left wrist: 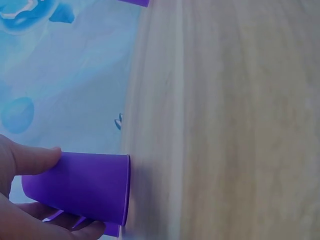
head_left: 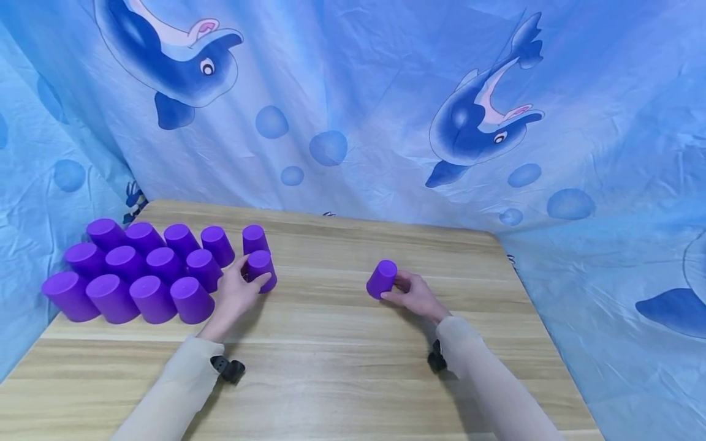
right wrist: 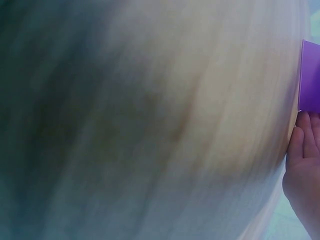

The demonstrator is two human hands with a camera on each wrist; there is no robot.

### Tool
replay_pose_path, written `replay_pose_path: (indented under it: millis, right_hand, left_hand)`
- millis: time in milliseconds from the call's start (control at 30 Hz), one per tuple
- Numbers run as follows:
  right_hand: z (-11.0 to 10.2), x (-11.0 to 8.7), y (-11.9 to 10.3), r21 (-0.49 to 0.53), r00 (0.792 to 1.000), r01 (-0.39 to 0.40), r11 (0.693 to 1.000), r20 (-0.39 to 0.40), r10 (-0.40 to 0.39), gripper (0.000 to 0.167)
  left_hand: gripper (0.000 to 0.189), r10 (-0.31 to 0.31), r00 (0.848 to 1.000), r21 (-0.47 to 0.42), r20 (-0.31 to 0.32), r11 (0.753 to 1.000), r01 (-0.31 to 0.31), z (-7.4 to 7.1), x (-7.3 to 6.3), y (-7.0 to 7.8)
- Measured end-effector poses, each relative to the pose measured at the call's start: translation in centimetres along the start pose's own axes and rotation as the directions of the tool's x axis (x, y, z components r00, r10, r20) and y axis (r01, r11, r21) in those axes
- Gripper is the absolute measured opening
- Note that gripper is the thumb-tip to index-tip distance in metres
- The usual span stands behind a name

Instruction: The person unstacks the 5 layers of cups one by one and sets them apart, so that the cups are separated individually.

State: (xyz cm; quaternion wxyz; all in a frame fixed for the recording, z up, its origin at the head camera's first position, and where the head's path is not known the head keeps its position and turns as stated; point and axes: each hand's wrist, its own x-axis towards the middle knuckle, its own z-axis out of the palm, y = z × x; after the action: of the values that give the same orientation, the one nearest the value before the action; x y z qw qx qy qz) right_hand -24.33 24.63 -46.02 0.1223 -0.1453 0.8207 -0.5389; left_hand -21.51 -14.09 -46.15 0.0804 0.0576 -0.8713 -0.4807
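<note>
Near the middle left of the table, my left hand (head_left: 238, 293) grips an upside-down purple cup (head_left: 260, 269), thumb on one side and fingers on the other. The left wrist view shows that cup (left wrist: 80, 187) with its rim close to the tabletop; whether it touches cannot be told. Just behind it stands another purple cup (head_left: 254, 237). To the right, my right hand (head_left: 416, 296) holds a separate upside-down purple cup (head_left: 382, 278) by its right side, near the rim. Only part of this cup (right wrist: 311, 77) and the hand show in the right wrist view.
Upside-down purple cups stand in three close rows at the left, the front row's last cup (head_left: 192, 300) near my left wrist. The wooden table (head_left: 331, 367) ends at a blue dolphin-print curtain (head_left: 353, 92) behind and at the sides.
</note>
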Motion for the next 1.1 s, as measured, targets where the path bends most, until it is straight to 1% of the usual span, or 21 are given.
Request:
replay_pose_path:
  millis: [133, 200, 300, 400, 533, 767, 967, 1100]
  right_hand:
    - [0.1, 0.1, 0.2, 0.001, 1.0, 0.011, 1.0, -0.007, -0.011, 0.048]
    - [0.1, 0.1, 0.3, 0.007, 1.0, 0.014, 1.0, -0.005, -0.014, 0.049]
    - [0.0, 0.1, 0.3, 0.018, 1.0, 0.014, 1.0, 0.002, -0.014, 0.049]
    - [0.0, 0.4, 1.5, 0.015, 1.0, 0.004, 1.0, -0.01, -0.003, 0.051]
    - [0.0, 1.0, 3.3, -0.012, 0.999, -0.006, 1.0, -0.033, 0.006, 0.052]
    - [0.0, 1.0, 3.3, -0.027, 0.999, 0.006, 1.0, -0.04, -0.007, 0.052]
    - [-0.1, 1.1, 3.4, -0.013, 0.999, -0.013, 1.0, -0.043, 0.012, 0.052]
    - [-0.1, 1.2, 3.7, 0.006, 1.0, -0.012, 1.0, -0.028, 0.012, 0.054]
  left_hand:
    - [0.06, 0.014, 1.0, 0.011, -0.016, 1.0, -0.013, -0.3, -0.1, -0.1]
    - [0.061, 0.004, 1.0, 0.023, -0.017, 1.0, -0.003, -0.6, -0.1, -0.1]
    - [0.065, -0.03, 0.999, 0.038, -0.014, 0.999, 0.03, -0.8, -0.1, -0.1]
    - [0.066, -0.051, 0.999, 0.033, -0.012, 0.998, 0.052, -1.0, -0.2, -0.2]
    - [0.064, -0.054, 0.998, 0.021, -0.016, 0.998, 0.054, -1.1, -0.2, -0.3]
    - [0.06, -0.042, 0.999, 0.006, -0.026, 0.999, 0.042, -1.3, -0.2, -0.2]
    - [0.062, -0.034, 0.999, 0.004, -0.027, 0.999, 0.034, -1.5, -0.1, -0.2]
    - [0.062, -0.035, 0.999, 0.004, -0.017, 0.999, 0.035, -1.6, 0.0, -0.5]
